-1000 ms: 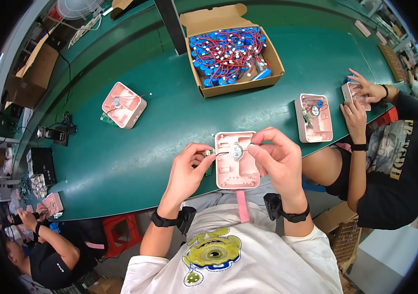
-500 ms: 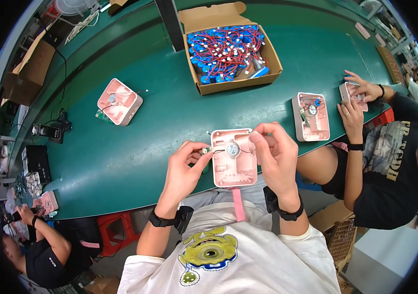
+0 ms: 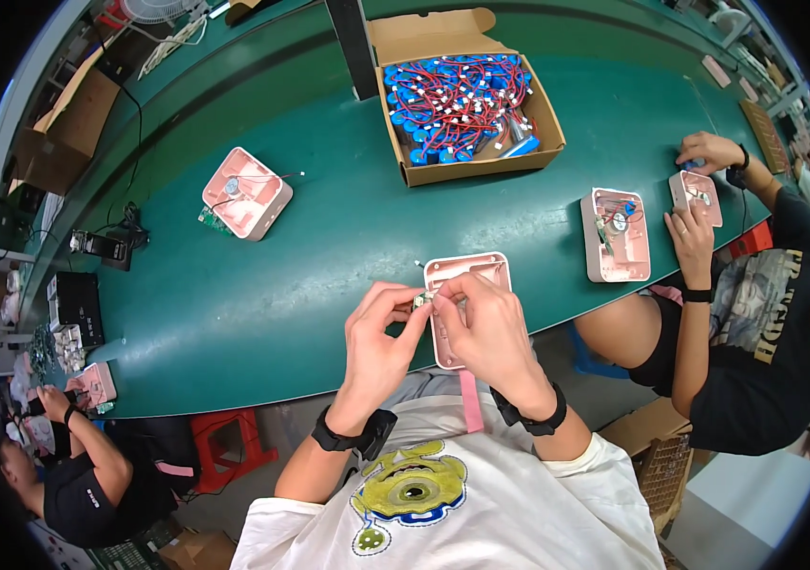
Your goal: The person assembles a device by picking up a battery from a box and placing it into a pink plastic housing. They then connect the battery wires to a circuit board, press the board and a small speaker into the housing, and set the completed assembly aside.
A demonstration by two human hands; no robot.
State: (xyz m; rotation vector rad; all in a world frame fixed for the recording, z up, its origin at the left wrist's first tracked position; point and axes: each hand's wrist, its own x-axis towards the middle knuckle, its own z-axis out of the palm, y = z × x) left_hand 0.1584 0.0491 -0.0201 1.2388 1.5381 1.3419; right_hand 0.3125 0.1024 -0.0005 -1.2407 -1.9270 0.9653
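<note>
My left hand (image 3: 378, 334) pinches a small green circuit board (image 3: 420, 300) between thumb and fingertips. My right hand (image 3: 492, 331) has its thumb and fingers closed at the board's right edge; whatever they grip is hidden, too small to name. Both hands are over an open pink plastic housing (image 3: 490, 268) at the table's front edge. Its far rim and lower left corner show, while my right hand covers much of the inside. A pink strap (image 3: 471, 403) hangs from the housing's near side.
On the green table (image 3: 329, 228) are another pink housing (image 3: 251, 198) at left, one (image 3: 617, 237) at right, and an open carton (image 3: 481, 173) of blue cylinders with red wires at the back. A co-worker's hands (image 3: 695, 233) handle a pink housing (image 3: 699, 198) at far right.
My right hand has moved left from the housing's right side to meet my left hand at the board. The board has lifted slightly over the housing's left edge.
</note>
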